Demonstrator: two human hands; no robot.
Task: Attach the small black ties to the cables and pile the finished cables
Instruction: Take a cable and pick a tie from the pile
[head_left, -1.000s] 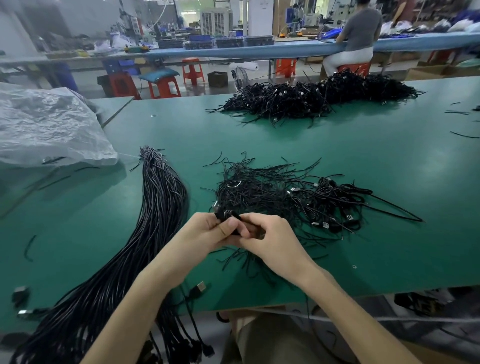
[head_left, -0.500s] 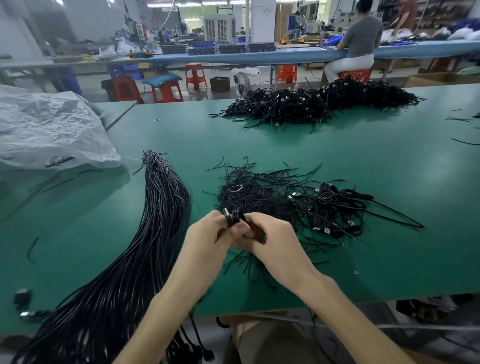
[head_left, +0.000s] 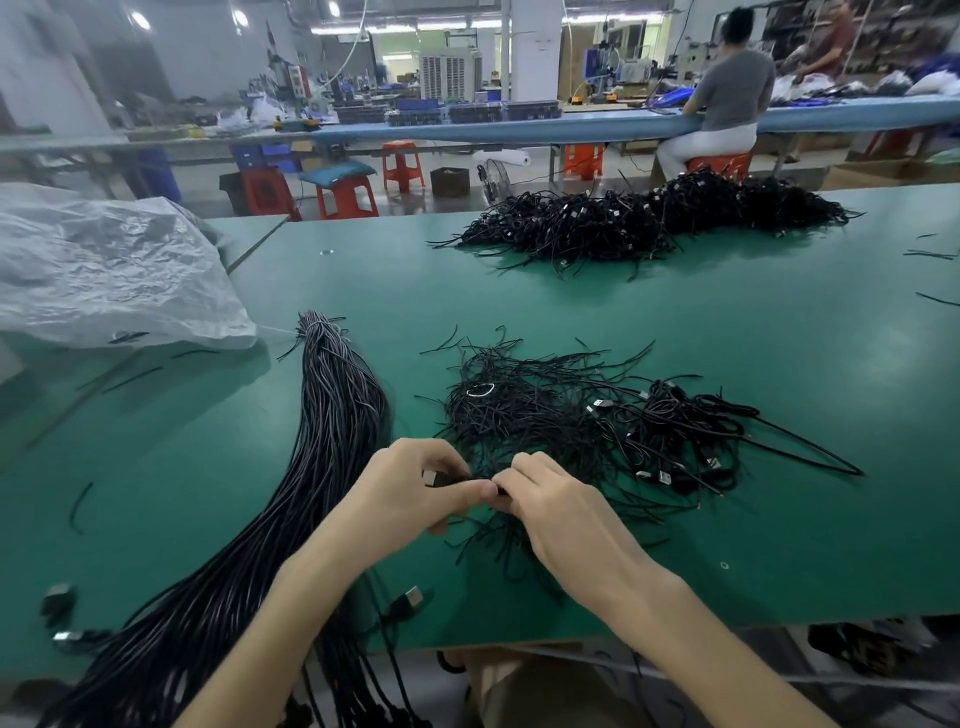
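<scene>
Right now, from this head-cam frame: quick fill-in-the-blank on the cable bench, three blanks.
1. The left hand and right hand both pinch one coiled black cable over the ____ table top.
2. The long bundle of straight black cables lies on the ____ hand's side.
3. The big heap of tied black cables sits near the table's ____ edge.
Missing words: green; left; far.
</scene>
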